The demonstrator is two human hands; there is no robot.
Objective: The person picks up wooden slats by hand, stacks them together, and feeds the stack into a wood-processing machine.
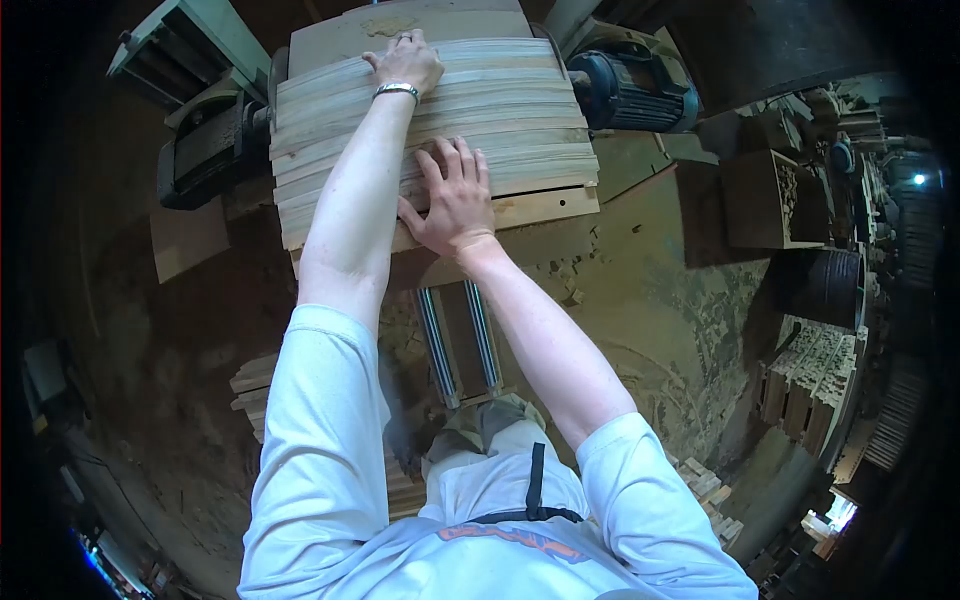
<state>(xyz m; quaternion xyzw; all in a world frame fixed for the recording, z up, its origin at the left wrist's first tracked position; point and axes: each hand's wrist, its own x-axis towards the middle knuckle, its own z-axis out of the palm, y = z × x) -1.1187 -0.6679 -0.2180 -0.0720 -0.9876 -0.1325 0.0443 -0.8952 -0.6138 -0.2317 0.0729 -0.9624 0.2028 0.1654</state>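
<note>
Side by side across a machine table lie several long wooden boards (520, 110), forming a slatted layer. My left hand (410, 66), with a metal-banded watch at its wrist, rests on the far boards, thumb apart and fingertips by the far edge. Closer to me, my right hand (456, 200) lies on the near boards with its fingers spread. The nearest board (545, 206) has a dark gap behind it and a small dark hole near its right end. Neither hand is closed around anything.
An electric motor (640, 90) stands right of the boards, and a dark machine part (212, 150) on the left. Two metal rails (436, 340) run below the table toward me. Stacked wood (255, 385) lies at left; a wooden box (770, 200) stands at right.
</note>
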